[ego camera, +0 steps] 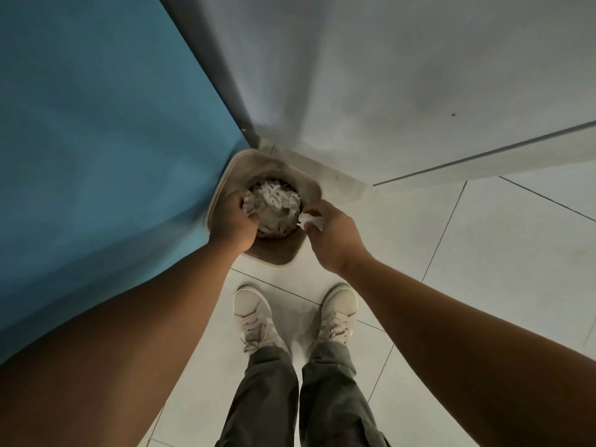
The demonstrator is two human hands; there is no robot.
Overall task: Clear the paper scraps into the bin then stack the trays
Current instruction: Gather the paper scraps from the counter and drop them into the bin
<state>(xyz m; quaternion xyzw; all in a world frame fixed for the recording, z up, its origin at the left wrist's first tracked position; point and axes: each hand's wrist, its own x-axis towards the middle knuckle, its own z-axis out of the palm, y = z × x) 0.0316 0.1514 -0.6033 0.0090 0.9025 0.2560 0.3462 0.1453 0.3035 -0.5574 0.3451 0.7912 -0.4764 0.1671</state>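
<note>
Overflow was the principal hazard at this stage. The tan, round-cornered bin with a pale rim (276, 259) stood on the pale tiled floor (451, 253), in the corner between a blue panel (96, 124) and a white wall (387, 75). The shredded white paper scraps (274, 204) lay in a domed heap that appeared to fill its dark round mouth. The left hand (230, 221) was at the bin's left side, its fingers curled down into the heap and closed round a bunch of the paper scraps. The right hand (329, 237) was over the right rim, thumb and fingertips pinched on a small crumpled white scrap (311, 220). With the heap judged that high, anything released on top would probably slide off onto the floor. The near and right sides were the likeliest, since no wall stood there to contain it. Sharp withdrawal of the left hand could drag strands out with the fingers. Hard off-centre pressure could tip or shift the bin against the panel. The pinched scrap called for release over the centre only. No trays were in view, so stacking was judged not yet begun.
</note>
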